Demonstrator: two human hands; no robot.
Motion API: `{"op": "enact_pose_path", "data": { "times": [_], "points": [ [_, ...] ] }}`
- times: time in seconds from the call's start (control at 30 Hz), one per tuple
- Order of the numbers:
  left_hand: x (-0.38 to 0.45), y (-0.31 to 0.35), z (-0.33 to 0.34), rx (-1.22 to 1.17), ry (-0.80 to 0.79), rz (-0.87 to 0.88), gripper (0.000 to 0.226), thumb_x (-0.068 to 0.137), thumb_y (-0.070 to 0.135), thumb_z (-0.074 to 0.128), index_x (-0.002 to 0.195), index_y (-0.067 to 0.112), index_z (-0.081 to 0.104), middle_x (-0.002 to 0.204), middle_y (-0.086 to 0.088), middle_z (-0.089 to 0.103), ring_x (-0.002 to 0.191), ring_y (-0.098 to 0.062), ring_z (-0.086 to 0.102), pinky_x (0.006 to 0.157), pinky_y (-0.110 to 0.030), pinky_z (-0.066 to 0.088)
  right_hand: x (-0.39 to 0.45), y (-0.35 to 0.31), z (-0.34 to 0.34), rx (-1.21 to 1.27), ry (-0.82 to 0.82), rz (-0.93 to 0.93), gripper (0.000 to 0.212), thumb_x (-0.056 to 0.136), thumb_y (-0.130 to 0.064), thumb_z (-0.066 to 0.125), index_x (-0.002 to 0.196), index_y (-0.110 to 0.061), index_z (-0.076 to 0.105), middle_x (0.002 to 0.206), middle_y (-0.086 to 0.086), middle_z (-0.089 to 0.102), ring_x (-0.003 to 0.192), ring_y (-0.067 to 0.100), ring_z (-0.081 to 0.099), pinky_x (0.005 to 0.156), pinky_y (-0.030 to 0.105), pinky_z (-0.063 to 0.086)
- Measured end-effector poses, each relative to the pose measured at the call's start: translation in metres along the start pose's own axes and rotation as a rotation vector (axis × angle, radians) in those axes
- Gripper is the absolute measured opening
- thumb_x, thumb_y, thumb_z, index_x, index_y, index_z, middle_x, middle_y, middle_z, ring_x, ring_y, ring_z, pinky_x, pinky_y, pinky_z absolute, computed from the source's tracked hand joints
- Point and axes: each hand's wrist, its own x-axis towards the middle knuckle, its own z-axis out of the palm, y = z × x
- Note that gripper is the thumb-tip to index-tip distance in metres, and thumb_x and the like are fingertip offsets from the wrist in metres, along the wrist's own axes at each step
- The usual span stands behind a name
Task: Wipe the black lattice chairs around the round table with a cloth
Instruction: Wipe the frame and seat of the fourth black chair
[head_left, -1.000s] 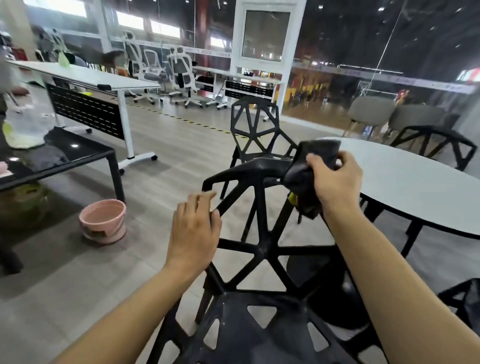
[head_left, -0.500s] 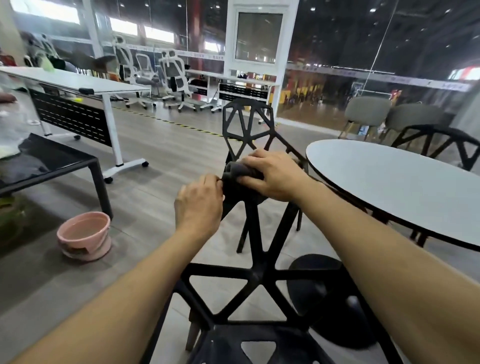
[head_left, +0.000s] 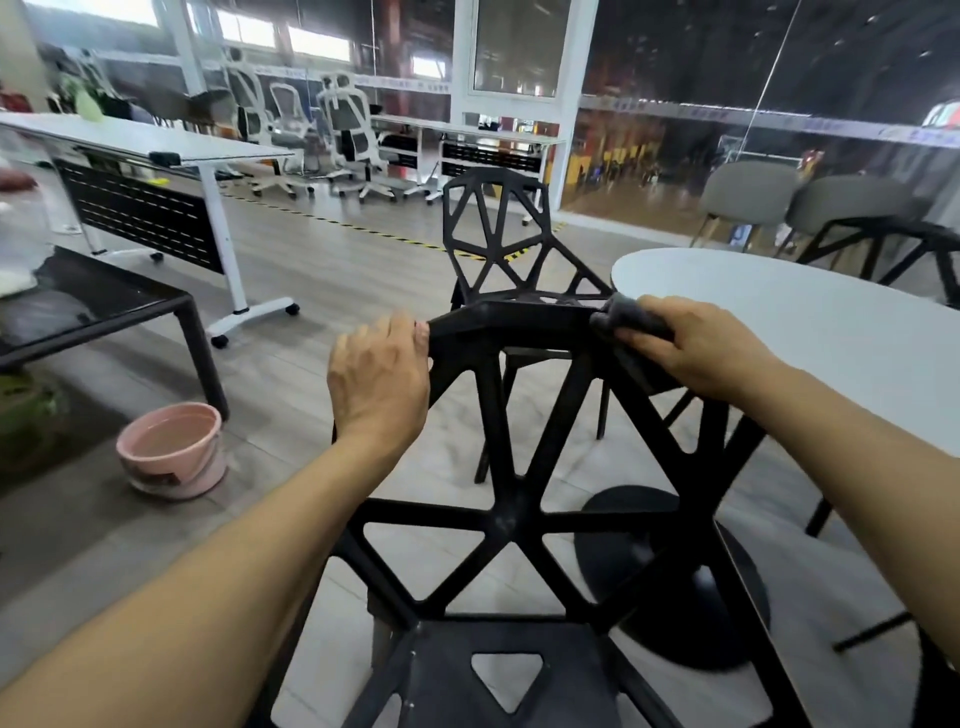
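Note:
A black lattice chair (head_left: 511, 519) stands right in front of me, its backrest facing me. My left hand (head_left: 379, 382) grips the left corner of the backrest's top rail. My right hand (head_left: 691, 348) holds a dark grey cloth (head_left: 626, 314) pressed against the right end of that rail. A second black lattice chair (head_left: 496, 234) stands beyond it, beside the white round table (head_left: 810, 332). A third black lattice chair (head_left: 893, 244) shows at the table's far right.
A pink bucket (head_left: 174, 449) with water sits on the floor at the left. A black low table (head_left: 98, 312) and a white desk (head_left: 156, 150) stand further left. The round table's black base (head_left: 675, 577) lies behind the near chair. Grey chairs and white office chairs stand at the back.
My right hand has slid the cloth along the top rail from the left end, next to my left hand, to the right end. My left hand has kept its place.

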Motion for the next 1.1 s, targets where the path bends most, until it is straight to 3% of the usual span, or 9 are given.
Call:
{"op": "enact_pose_path", "data": {
  "times": [0.07, 0.17, 0.33, 0.5, 0.63, 0.77, 0.9, 1.1],
  "points": [
    [0.000, 0.001, -0.002, 0.001, -0.019, -0.010, 0.029, 0.108, 0.029, 0.038, 0.087, 0.014, 0.051, 0.079, -0.013, 0.060, 0.071, -0.033, 0.047, 0.071, -0.039, 0.022, 0.008, -0.017, 0.006, -0.051, 0.035, 0.019, 0.021, 0.096, -0.052, 0.052, 0.100, -0.032, 0.055, 0.091, 0.002, 0.056, 0.090, 0.034, 0.059, 0.074, 0.042, 0.046],
    [0.000, 0.001, -0.003, -0.007, -0.028, -0.021, 0.028, 0.108, 0.028, 0.039, 0.088, 0.014, 0.052, 0.080, -0.013, 0.061, 0.070, -0.031, 0.043, 0.071, -0.040, 0.025, 0.049, -0.075, 0.023, -0.112, 0.087, -0.043, 0.039, 0.099, -0.059, 0.044, 0.124, -0.031, 0.056, 0.103, 0.006, 0.057, 0.103, 0.034, 0.060, 0.078, 0.042, 0.044],
    [0.000, -0.006, 0.000, -0.011, -0.017, -0.002, 0.013, 0.100, 0.013, 0.048, 0.089, 0.010, 0.055, 0.077, -0.018, 0.062, 0.074, -0.041, 0.056, 0.071, -0.046, 0.036, 0.101, -0.177, 0.056, -0.108, 0.060, -0.207, 0.041, 0.101, -0.058, 0.041, 0.115, -0.024, 0.060, 0.108, 0.006, 0.063, 0.104, 0.033, 0.063, 0.068, 0.036, 0.033],
    [-0.002, -0.008, 0.003, -0.019, 0.028, 0.030, 0.026, 0.106, 0.022, 0.042, 0.085, 0.010, 0.053, 0.074, -0.018, 0.058, 0.067, -0.038, 0.050, 0.067, -0.043, 0.031, 0.081, -0.136, 0.047, -0.104, 0.110, -0.188, 0.040, 0.102, -0.054, 0.043, 0.114, -0.019, 0.058, 0.108, 0.006, 0.062, 0.102, 0.034, 0.062, 0.068, 0.036, 0.036],
    [-0.002, -0.009, 0.006, -0.067, 0.080, 0.026, 0.027, 0.107, 0.023, 0.044, 0.081, 0.014, 0.047, 0.071, -0.015, 0.054, 0.065, -0.026, 0.030, 0.065, -0.039, 0.025, 0.055, -0.075, 0.030, -0.076, 0.104, -0.061, 0.034, 0.102, -0.049, 0.045, 0.123, -0.025, 0.057, 0.117, 0.005, 0.062, 0.108, 0.032, 0.060, 0.082, 0.042, 0.049],
    [-0.004, -0.004, 0.005, -0.079, 0.136, 0.006, 0.026, 0.104, 0.019, 0.051, 0.079, 0.012, 0.049, 0.068, -0.014, 0.052, 0.064, -0.024, 0.028, 0.065, -0.038, 0.024, 0.038, -0.044, 0.023, 0.019, 0.140, 0.010, 0.026, 0.099, -0.044, 0.048, 0.113, -0.027, 0.061, 0.111, 0.005, 0.067, 0.104, 0.034, 0.060, 0.082, 0.043, 0.050],
    [-0.003, -0.002, 0.008, -0.020, 0.085, -0.010, 0.026, 0.106, 0.023, 0.042, 0.082, 0.016, 0.050, 0.074, -0.011, 0.057, 0.069, -0.032, 0.046, 0.069, -0.039, 0.023, 0.050, -0.068, 0.032, -0.095, 0.151, 0.084, 0.034, 0.102, -0.047, 0.045, 0.117, -0.020, 0.059, 0.114, 0.009, 0.064, 0.107, 0.036, 0.059, 0.082, 0.044, 0.047],
    [-0.003, -0.004, 0.006, 0.027, 0.079, 0.022, 0.020, 0.102, 0.016, 0.050, 0.083, 0.011, 0.054, 0.073, -0.016, 0.060, 0.069, -0.038, 0.055, 0.067, -0.043, 0.030, 0.088, -0.158, 0.059, -0.154, 0.153, -0.150, 0.041, 0.101, -0.051, 0.045, 0.118, -0.018, 0.062, 0.111, 0.010, 0.063, 0.108, 0.036, 0.061, 0.082, 0.042, 0.041]
  ]
}}
